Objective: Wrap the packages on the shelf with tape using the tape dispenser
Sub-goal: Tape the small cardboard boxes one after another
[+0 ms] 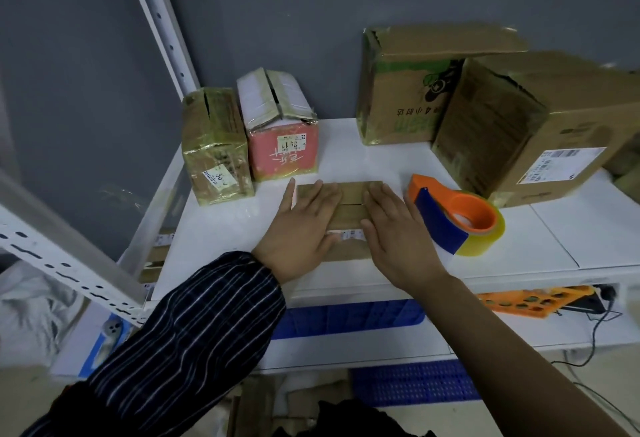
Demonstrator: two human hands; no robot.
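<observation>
**Flaps held down, dispenser waiting**

Head view. The small package [349, 201] lies flat on the shelf [221, 229], just left of the tape dispenser [457, 215]. The left hand [304, 225] and right hand [394, 229] rest palm-down on it with fingers straight, gripping nothing. The right hand is the one nearer the dispenser.

Its flap seam runs side to side, toward the dispenser. The long axis seems to run the same way, but the hands cover too much to be sure.

Likely best approach: keep the left hand pressing and fetch the dispenser with the right. Then lay tape along the seam and over both ends.
</observation>
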